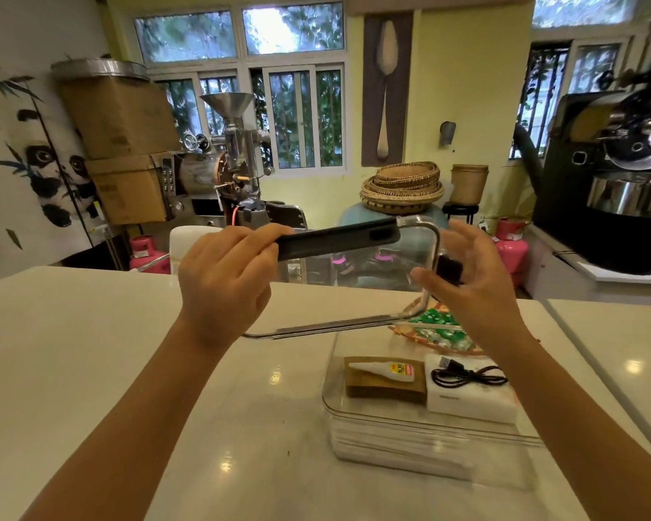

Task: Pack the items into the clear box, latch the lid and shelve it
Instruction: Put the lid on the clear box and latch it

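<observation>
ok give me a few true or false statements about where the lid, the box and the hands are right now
1. The left hand grips the black latch of the clear lid. True.
2. The lid is already latched on the clear box. False: it is held in the air above the open box.
3. A black cable lies on a white box inside the clear box. True.
4. The clear box holds nothing. False: a glue tube, a brown pad and the white box are inside.
5. The right hand rests flat on the counter. False: it is raised at the lid's right edge, fingers spread.
</observation>
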